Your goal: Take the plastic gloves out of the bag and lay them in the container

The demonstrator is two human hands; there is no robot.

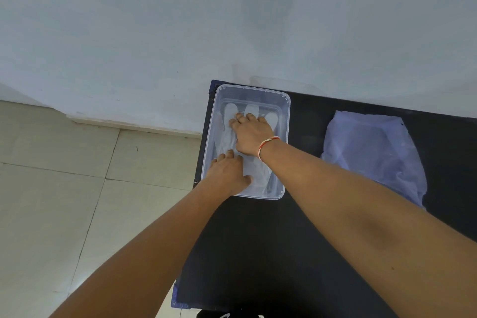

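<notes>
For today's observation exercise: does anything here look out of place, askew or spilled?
Nothing stands out. Both the left hand and the right hand press gloves flat inside the container; the bag lies crumpled beside it.

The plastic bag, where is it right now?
In the head view the plastic bag lies crumpled on the black table, to the right of the clear container and beyond the right forearm.

A black table (296, 240) stands against a pale wall, its left edge over a tiled floor. A clear container (286, 121) sits on it at the far left corner, close to the wall. A crumpled clear bag (374, 157) lies flat on the top to the right, well apart from the container.
</notes>
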